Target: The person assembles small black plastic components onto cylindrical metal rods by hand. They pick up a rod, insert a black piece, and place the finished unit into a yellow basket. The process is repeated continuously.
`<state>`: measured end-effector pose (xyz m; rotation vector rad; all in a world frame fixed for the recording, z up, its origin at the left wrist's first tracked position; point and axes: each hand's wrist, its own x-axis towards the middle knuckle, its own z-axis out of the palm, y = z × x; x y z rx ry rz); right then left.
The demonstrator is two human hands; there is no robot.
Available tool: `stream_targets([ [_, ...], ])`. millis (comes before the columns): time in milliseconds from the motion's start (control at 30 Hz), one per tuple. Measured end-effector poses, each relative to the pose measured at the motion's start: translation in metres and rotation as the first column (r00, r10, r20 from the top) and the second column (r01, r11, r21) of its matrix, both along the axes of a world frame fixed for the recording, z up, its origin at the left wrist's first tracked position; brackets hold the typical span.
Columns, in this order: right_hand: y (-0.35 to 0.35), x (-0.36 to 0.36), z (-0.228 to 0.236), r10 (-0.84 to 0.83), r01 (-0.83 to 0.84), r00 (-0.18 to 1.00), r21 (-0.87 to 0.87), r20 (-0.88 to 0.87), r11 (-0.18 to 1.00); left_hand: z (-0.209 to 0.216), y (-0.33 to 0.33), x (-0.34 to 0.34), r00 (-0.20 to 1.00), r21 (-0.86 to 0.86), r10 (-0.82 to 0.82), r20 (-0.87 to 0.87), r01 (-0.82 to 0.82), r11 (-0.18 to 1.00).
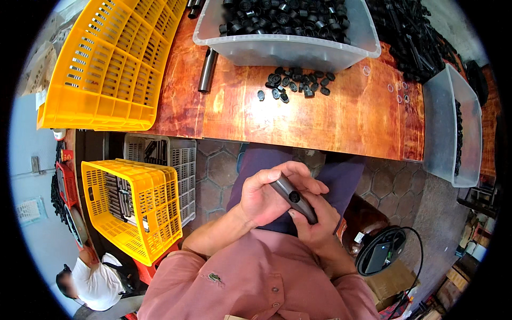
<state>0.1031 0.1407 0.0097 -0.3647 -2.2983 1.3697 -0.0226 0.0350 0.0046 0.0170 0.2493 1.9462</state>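
A short dark metal tube [285, 188] with a dark hole in its side lies slantwise between my two hands, above my lap. My left hand [262, 198] is closed round its upper end, the thumb pressing near the tip. Around the lower end curls my right hand [319, 218], its thumb beside the tube. What sits inside the side hole is too small to make out. Beyond my hands, small black plastic pieces [298, 81] lie scattered on the wooden table [245, 117]. Another dark tube [208, 70] rests on the table at the left.
A clear bin [288, 50] of black caps stands at the back. Yellow crates [106, 69] stand left, a lower one [160, 202] holding tubes. Another clear bin [442, 117] is at right, below black parts [410, 37]. A person [98, 280] is at lower left.
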Motion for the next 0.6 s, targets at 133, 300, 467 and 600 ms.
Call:
stream_targets([
  [133,-0.003,-0.008,0.010,-0.063,0.055,0.998,0.242,0.027,0.969,-0.013,0.003,0.001,1.000,0.097,0.020,0.014,-0.022,0.995],
  [300,0.012,-0.032,0.010,-0.018,0.023,0.999,0.132,-0.039,0.991,-0.008,0.006,-0.015,0.993,-0.063,0.115,0.018,-0.114,0.992],
  [467,0.008,-0.035,0.008,-0.031,0.032,0.999,-0.013,0.028,0.999,0.002,0.009,-0.021,0.891,-0.218,0.323,-0.321,-0.401,0.890],
  [600,0.007,-0.032,-0.002,-0.049,0.063,0.996,-0.190,0.079,0.980,0.000,0.000,-0.019,0.759,-0.341,0.233,-0.608,-0.515,0.786],
])
